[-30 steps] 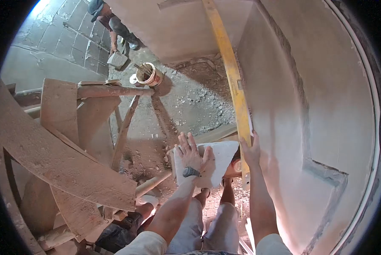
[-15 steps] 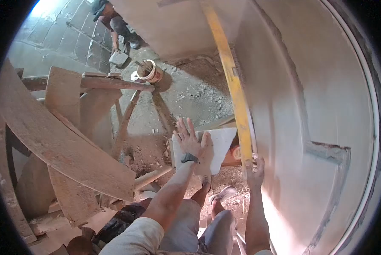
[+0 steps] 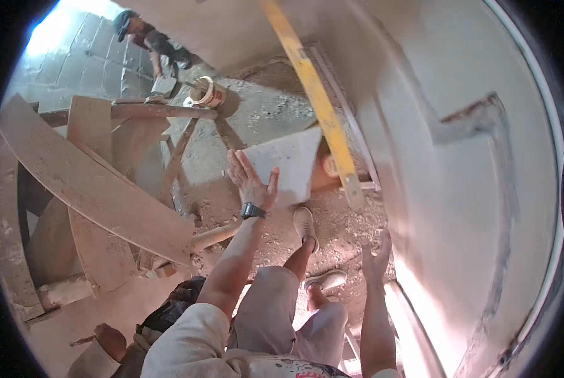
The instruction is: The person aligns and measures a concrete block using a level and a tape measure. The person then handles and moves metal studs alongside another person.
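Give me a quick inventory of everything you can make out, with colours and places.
Long bar: one, yellow, upper middle to centre right
Slab: one, off-white, centre
Bucket: one, whitish, upper left floor
Planks: several, dusty brown, left side
Poles: several, brown, among the planks
Wall: one, beige-grey, right side
Rubble: scattered, grey, floor beyond the slab
Dark bundle: one, blackish, lower left, unidentified
Co-worker: one, dark cap, upper left
Shoes: two, beige, lower centre
Wristwatch: one, dark, left wrist
Left hand: one, bare, over the slab, contact unclear
Right hand: one, bare, below the bar, not touching it
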Demonstrator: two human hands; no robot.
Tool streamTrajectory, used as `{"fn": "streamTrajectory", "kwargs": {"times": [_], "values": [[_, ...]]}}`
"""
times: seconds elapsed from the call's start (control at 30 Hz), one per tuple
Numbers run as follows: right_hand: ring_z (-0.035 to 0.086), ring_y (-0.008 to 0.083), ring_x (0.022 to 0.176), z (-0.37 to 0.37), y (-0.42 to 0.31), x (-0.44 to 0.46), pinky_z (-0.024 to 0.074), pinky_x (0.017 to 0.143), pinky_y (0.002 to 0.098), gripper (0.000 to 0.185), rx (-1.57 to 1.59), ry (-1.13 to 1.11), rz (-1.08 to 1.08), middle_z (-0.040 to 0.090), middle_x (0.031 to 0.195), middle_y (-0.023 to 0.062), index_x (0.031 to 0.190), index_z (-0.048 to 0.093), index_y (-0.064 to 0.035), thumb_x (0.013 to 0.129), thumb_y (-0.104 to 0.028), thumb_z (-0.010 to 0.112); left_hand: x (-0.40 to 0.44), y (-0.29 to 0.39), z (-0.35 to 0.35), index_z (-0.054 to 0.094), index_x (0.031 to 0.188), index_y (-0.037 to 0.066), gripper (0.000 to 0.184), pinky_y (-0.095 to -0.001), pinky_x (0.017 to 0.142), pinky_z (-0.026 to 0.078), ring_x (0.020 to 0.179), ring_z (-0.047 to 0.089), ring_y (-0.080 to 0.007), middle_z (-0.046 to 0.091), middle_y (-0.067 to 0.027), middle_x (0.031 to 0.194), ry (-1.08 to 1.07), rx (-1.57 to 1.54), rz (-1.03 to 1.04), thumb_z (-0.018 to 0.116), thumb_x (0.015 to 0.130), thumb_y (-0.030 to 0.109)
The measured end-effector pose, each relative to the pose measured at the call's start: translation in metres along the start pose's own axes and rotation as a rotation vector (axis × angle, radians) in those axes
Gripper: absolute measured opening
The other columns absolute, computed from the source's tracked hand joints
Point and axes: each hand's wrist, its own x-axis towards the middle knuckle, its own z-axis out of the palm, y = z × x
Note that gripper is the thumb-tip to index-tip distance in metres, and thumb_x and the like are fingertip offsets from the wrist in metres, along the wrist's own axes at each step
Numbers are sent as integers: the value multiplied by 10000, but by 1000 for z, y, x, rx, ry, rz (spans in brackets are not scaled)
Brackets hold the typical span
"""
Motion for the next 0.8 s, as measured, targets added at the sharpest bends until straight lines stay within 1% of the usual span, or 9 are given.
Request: {"fn": "streamTrajectory", "kwargs": {"times": [0.03, 0.13, 0.2, 0.3, 0.37, 0.47, 0.53, 0.67, 0.8], "values": [[360, 364, 1360, -9, 11, -12, 277, 1135, 438, 887, 17, -23, 61, 381, 1449, 250, 1444, 319, 38, 834, -467, 717, -11, 6, -2, 0, 1534, 26, 1029, -549, 1163, 48, 1476, 21, -396, 20, -247, 1589, 0, -21, 28, 617, 868, 509], [360, 369, 1361, -33, 49, -76, 321, 1109, 444, 929, 200, -12, 301, 377, 1453, 253, 1469, 285, 8, 821, -504, 711, -62, 31, 3, 2, 1532, 18, 1053, -539, 1163, 93, 1471, 47, -408, 38, -265, 1582, -85, -60, 108, 636, 857, 518], [381, 372, 1351, -54, 81, -120, 375, 1067, 453, 941, -106, -63, 298, 376, 1458, 259, 1482, 259, -13, 817, -508, 705, -105, 66, -1, -2, 1531, 15, 1062, -531, 1164, 118, 1467, 61, -418, 43, -273, 1577, -187, -169, 178, 634, 855, 531], [525, 381, 1221, -78, 94, -189, 429, 1007, 432, 843, 54, 14, 581, 543, 1281, 282, 1411, 378, 0, 830, -527, 685, -160, 114, -29, -5, 1522, -14, 1057, -523, 1170, 128, 1458, 82, -431, 49, -291, 1568, -362, -237, 222, 604, 868, 552], [548, 392, 1192, -98, 120, -234, 436, 998, 434, 828, 2, 7, 716, 563, 1254, 292, 1386, 404, 15, 829, -534, 677, -204, 159, -28, -5, 1517, -29, 1054, -517, 1173, 129, 1454, 89, -438, 51, -296, 1565, -466, -320, 229, 592, 875, 556], [575, 379, 1165, -105, 168, -309, 446, 980, 426, 782, -36, 25, 889, 584, 1222, 306, 1307, 478, 48, 829, -543, 663, -266, 186, -36, -7, 1514, -34, 1060, -507, 1175, 138, 1452, 94, -443, 53, -296, 1565, -659, -410, 292, 611, 869, 538], [584, 377, 1152, -94, 203, -360, 450, 974, 430, 768, 47, 20, 1045, 594, 1208, 303, 1272, 509, 57, 824, -547, 663, -300, 192, -35, -10, 1512, -38, 1074, -503, 1175, 144, 1450, 101, -446, 56, -300, 1563, -794, -424, 395, 638, 858, 516], [603, 387, 1115, -70, 209, -434, 465, 958, 427, 751, 33, 83, 1179, 620, 1166, 290, 1229, 550, 62, 809, -550, 666, -343, 183, -31, -5, 1514, -27, 1084, -515, 1171, 152, 1445, 110, -454, 68, -301, 1562, -1041, -455, 654, 696, 829, 435], [642, 373, 1045, -25, 190, -484, 493, 923, 424, 689, 167, 199, 1159, 659, 1092, 269, 1204, 577, 46, 823, -521, 669, -348, 152, -39, 3, 1522, -2, 1071, -517, 1169, 161, 1441, 117, -460, 91, -298, 1560, -1255, -390, 796, 720, 814, 363]]}}
